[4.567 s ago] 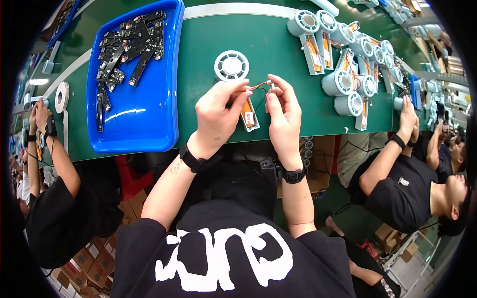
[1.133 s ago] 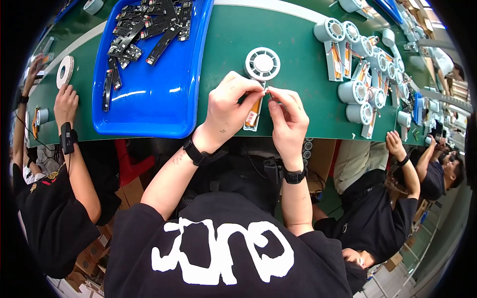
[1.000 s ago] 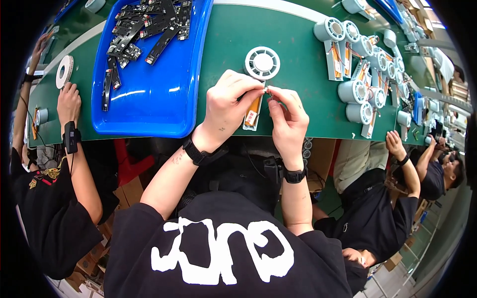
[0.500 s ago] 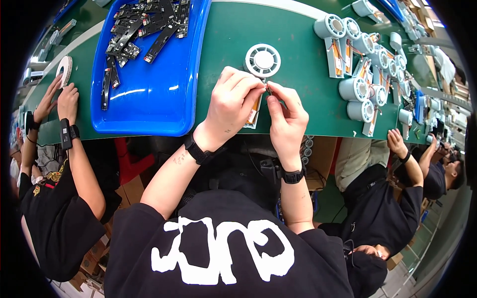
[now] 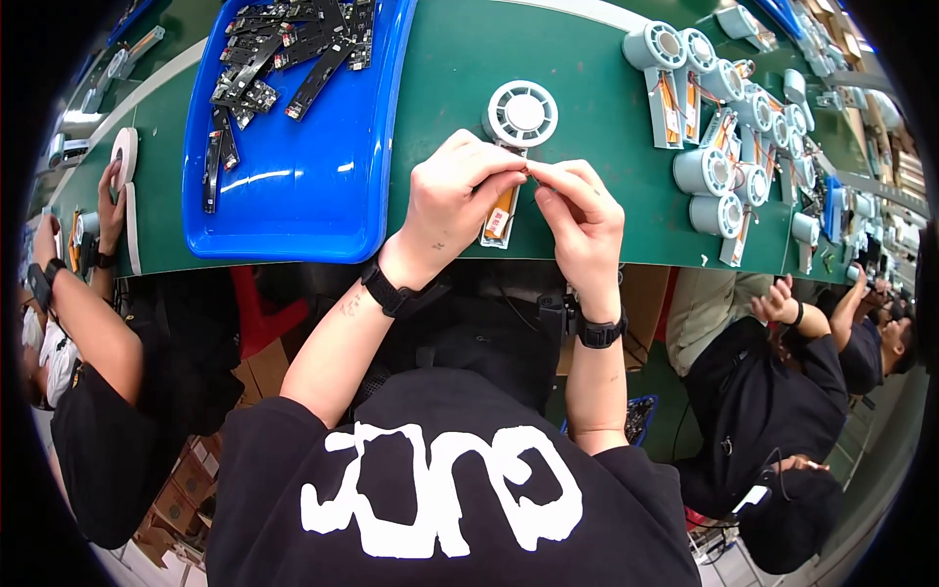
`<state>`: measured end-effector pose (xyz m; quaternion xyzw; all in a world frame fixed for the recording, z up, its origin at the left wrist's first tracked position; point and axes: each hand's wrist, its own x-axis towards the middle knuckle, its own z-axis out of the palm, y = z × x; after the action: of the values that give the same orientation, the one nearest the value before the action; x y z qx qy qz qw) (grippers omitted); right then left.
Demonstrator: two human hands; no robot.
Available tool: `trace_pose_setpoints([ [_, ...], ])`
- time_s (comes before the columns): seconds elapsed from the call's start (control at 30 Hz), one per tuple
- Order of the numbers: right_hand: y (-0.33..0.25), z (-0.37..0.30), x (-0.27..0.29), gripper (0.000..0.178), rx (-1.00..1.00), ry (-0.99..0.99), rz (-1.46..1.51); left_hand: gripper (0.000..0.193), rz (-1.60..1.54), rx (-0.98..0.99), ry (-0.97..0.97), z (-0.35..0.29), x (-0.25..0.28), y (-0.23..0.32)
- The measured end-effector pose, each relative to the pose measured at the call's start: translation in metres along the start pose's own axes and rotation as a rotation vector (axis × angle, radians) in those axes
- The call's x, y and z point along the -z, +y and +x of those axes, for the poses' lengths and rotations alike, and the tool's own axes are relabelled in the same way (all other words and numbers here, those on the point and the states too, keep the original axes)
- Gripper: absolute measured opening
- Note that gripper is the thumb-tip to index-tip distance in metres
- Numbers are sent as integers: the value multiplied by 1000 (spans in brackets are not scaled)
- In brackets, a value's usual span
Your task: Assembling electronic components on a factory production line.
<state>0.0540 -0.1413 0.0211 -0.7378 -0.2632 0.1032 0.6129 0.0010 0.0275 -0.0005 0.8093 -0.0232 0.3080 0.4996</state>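
A light blue handheld fan (image 5: pixel 522 114) lies on the green table in front of me, its round head pointing away. Its open handle (image 5: pixel 500 223) shows an orange battery with a white label. My left hand (image 5: pixel 460 196) is over the handle's left side, thumb and forefinger pinched together just below the fan head. Against its fingertips, my right hand (image 5: pixel 590 220) pinches what looks like a thin dark wire. What the left fingertips hold is too small and covered to make out. Both hands hide the upper handle.
Left of my hands is a blue tray (image 5: pixel 284 230) with several black circuit boards (image 5: pixel 318 83). Several similar fans (image 5: pixel 702 172) crowd the table at the right. Co-workers sit on both sides, one with a hand (image 5: pixel 111 210) by a white ring-shaped roll (image 5: pixel 125 157).
My right hand has shifted slightly right and turned, uncovering more of the battery. Both hands still pinch at the same spot. The left co-worker's arms and the right co-worker's hand have moved.
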Motion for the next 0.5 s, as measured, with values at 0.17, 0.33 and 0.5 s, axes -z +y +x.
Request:
trace_pose_setpoints([
  [0.17,2,1,5,29,-3,-48,14,16,0,9,-5,2,-1,5],
  [0.33,-13,4,-4,29,-200,-29,198,26,-20,8,-22,0,0,3],
  [0.5,-26,15,-1,24,-359,-25,195,53,154,145,-11,-2,0,31],
])
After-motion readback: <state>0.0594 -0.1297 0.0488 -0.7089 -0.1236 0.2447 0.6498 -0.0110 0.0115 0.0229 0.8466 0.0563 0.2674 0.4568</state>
